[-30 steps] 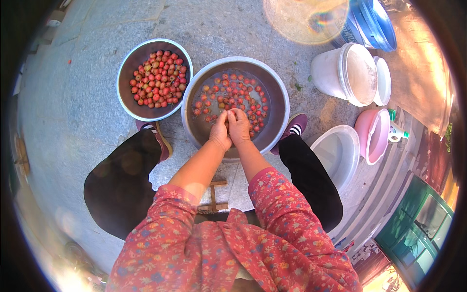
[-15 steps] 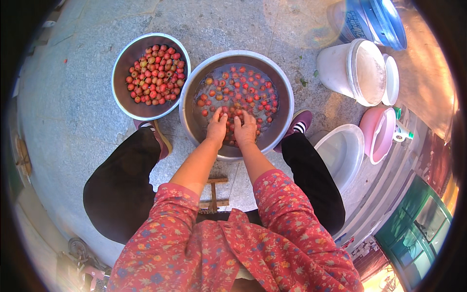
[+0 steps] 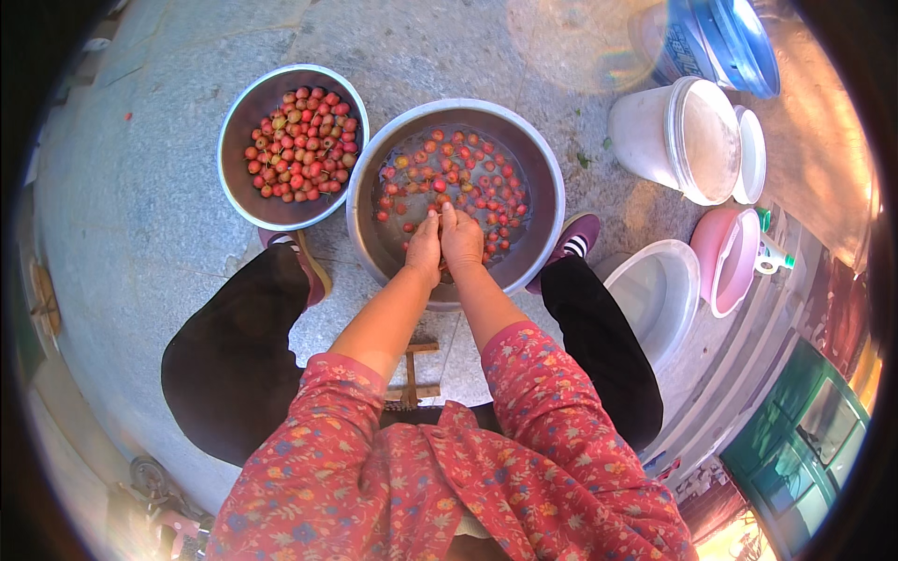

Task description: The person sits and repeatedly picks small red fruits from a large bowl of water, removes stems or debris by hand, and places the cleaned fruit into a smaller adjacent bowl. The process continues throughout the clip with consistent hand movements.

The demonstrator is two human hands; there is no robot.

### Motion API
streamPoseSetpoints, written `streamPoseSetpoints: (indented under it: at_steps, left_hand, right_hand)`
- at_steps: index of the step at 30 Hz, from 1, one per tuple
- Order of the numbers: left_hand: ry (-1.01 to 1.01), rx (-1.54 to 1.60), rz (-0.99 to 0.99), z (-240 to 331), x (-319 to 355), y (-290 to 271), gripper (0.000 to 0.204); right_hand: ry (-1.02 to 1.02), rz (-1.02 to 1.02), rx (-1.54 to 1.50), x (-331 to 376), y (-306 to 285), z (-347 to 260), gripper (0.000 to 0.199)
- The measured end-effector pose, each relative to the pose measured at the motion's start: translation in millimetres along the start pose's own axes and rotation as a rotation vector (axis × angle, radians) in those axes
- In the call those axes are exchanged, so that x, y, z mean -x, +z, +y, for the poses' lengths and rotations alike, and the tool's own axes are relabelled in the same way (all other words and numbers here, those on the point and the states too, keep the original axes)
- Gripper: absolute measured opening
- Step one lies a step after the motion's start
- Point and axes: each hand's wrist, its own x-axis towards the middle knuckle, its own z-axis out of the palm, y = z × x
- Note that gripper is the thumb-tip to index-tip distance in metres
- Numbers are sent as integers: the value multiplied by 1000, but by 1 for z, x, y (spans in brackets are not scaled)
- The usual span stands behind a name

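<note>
Steel bowl of fruit sits left of the wide water basin. Since half a second ago I see my left hand and right hand pressed together again at the basin's near rim, seemingly rubbing one fruit; which, I cannot tell.

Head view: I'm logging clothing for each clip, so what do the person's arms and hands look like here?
Both forearms are bare, with no gloves, rings or watch visible on the left hand or right hand. The sleeves are red fabric with a small multicoloured floral print, pushed up to about the elbows.
</note>
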Motion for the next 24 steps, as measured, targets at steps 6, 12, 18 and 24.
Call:
streamPoseSetpoints:
  at_steps: [6, 12, 18, 24]
  left_hand:
    - [171, -245, -40, 4, -2, -3, 27]
    - [295, -310, 142, -15, -30, -36, 41]
    - [44, 20, -33, -9, -14, -31, 44]
    - [171, 86, 50, -4, -7, -15, 40]
  right_hand:
    - [-101, 223, -112, -19, -14, 33, 35]
    - [-124, 257, 126, 2, 7, 67, 34]
    - [-82, -33, -246, 23, 39, 44, 33]
    - [-50, 10, -372, 16, 28, 27, 21]
